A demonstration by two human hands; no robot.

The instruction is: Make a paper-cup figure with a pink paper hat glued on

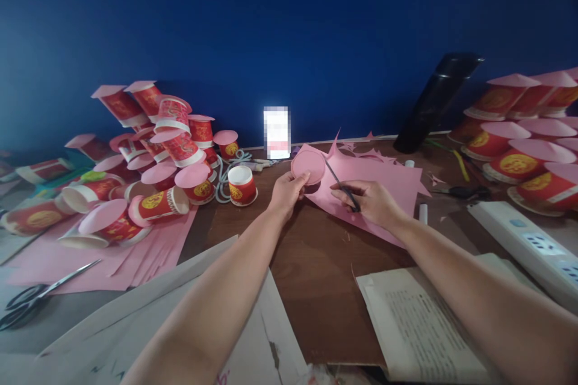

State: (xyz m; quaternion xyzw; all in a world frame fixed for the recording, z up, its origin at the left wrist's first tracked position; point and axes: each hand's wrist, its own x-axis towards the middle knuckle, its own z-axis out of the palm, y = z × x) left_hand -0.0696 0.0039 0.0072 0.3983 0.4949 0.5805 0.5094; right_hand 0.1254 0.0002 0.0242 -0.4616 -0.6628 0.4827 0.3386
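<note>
My left hand (289,194) pinches a round pink paper disc (307,163) between thumb and fingers. A line runs around the inside of the disc's edge. Whether the disc is still joined to the paper behind it, I cannot tell. My right hand (368,200) is closed around dark-handled scissors (339,179), their thin blades pointing up and left beside the disc. Under both hands lies a large pink paper sheet (388,192) with a ragged, pointed upper edge. A red paper cup (242,186) with a white base stands upside down left of my left hand.
Many red cups with pink discs pile up at left (180,147) and right (519,159). Other scissors (45,289) lie on pink sheets at left. A black bottle (433,102) leans against the blue wall. A power strip (519,231) and a book (415,319) lie at right.
</note>
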